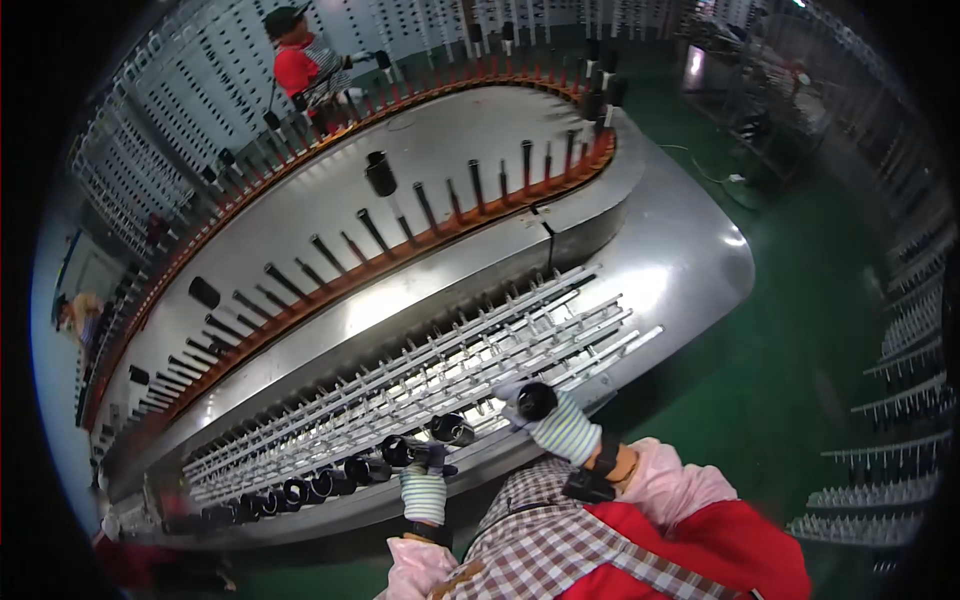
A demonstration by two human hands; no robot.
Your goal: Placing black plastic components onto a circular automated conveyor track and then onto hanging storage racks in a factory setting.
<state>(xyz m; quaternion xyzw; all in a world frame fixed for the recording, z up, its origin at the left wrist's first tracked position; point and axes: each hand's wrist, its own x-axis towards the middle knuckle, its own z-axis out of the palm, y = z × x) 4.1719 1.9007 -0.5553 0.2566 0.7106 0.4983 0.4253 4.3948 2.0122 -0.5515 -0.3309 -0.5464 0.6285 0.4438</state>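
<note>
My right hand (560, 425), in a striped glove with dark fingertips, is closed around a black hollow cylinder (537, 401) above the right part of the pale peg racks (480, 345). At the rack's near edge, my left hand (425, 488), gloved alike, has its dark fingers against another black cylinder (399, 450) and appears to grip it; the fingers are partly hidden. A further black cylinder (453, 429) lies between the two hands, its open end showing. More black cylinders (330, 484) line the front rack leftward from my left hand.
Behind the racks, a looped conveyor track (400, 250) carries upright dark spindles, some topped with black cylinders (379, 174). A metal table (690, 240) surrounds it. A co-worker in red (298, 65) stands at the far side. Racks of pegs (870, 495) stand at right, beyond the green floor (790, 330).
</note>
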